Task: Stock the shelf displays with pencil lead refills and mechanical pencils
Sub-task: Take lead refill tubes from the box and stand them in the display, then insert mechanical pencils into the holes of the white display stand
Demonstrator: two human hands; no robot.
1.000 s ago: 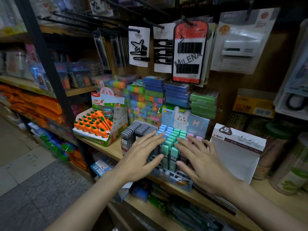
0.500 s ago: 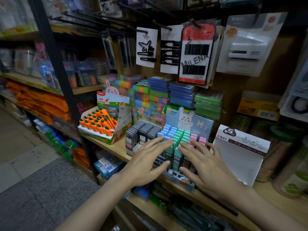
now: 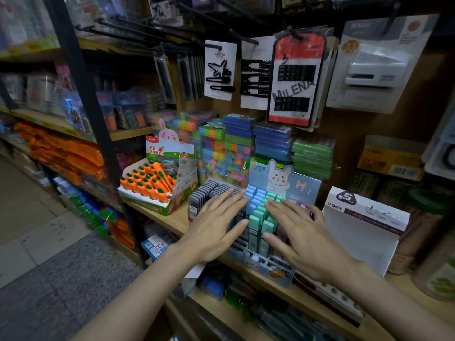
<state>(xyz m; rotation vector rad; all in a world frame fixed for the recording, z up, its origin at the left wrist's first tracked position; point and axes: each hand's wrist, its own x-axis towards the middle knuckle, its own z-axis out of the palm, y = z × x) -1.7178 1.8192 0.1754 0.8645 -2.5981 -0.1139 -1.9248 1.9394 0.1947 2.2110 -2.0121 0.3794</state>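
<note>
On the wooden shelf [image 3: 172, 219], a blue rabbit-printed display tray [image 3: 268, 265] holds upright rows of pastel blue, mint and pink lead refill cases [image 3: 257, 212]. Just left of it, a box of dark grey refill cases [image 3: 211, 190] stands packed. The left hand [image 3: 216, 230] and right hand [image 3: 302, 238] lie flat, fingers straight and spread, on the case tops, gripping nothing. Farther left, a carton holds carrot-shaped cutters [image 3: 147, 180].
</note>
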